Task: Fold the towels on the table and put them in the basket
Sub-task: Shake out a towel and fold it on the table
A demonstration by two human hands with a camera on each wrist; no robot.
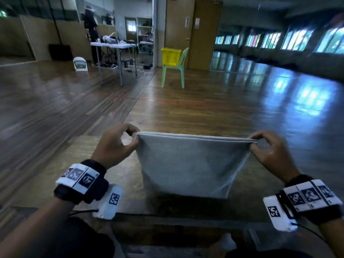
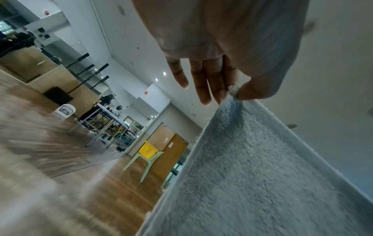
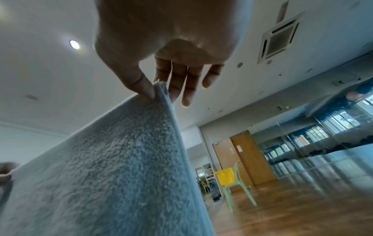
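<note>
A grey towel [image 1: 189,164], doubled over, hangs stretched between my two hands above the wooden table [image 1: 104,175]. My left hand [image 1: 130,140] pinches its upper left corner between thumb and forefinger; the other fingers stay loose. My right hand [image 1: 257,141] pinches the upper right corner the same way. In the left wrist view the towel [image 2: 252,175] runs down from the thumb pinch of the left hand [image 2: 234,91]. The right wrist view shows the towel [image 3: 113,167] hanging from the right hand [image 3: 157,91]. A yellow basket [image 1: 170,56] sits on a green chair [image 1: 175,73] far across the room.
Wooden floor stretches between the table and the chair. A white folding table [image 1: 113,46] with gear stands at the back left, a small white fan [image 1: 80,64] on the floor near it. Brown doors [image 1: 193,30] rise behind the chair. Windows line the right wall.
</note>
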